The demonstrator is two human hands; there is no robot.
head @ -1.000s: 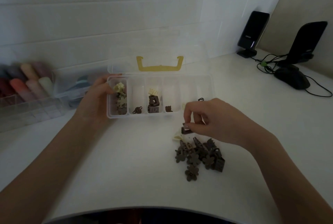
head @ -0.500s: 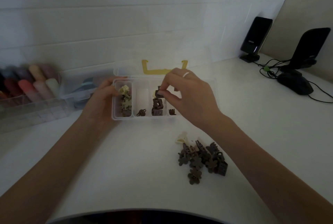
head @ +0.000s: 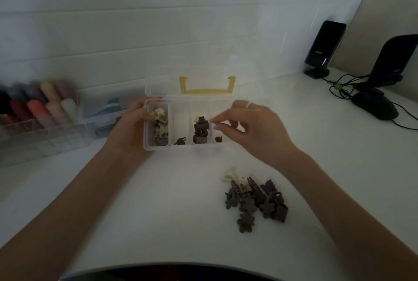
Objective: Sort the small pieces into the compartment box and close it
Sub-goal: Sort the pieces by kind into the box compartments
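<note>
A clear compartment box (head: 181, 147) stands on the white table with its lid (head: 203, 72) up and a yellow handle (head: 207, 91) on it. My left hand (head: 131, 127) grips the box's left end. Cream and brown pieces (head: 159, 127) fill the leftmost compartment. A stack of dark brown square clips (head: 200, 130) sits in the third one. My right hand (head: 251, 129) hovers over the box's right half, fingers loosely apart, nothing in them. A pile of small brown pieces (head: 255, 201) lies on the table nearer me, below that hand.
A clear organiser with coloured sticks (head: 36, 111) and a second clear box (head: 101, 109) stand at the left. Two black speakers (head: 323, 48), a mouse (head: 375, 106) and cables lie at the far right. A tiled wall runs behind the table.
My right hand picked a dark brown piece from the pile, carried it up over the third compartment and released it there; the fingers are now apart.
</note>
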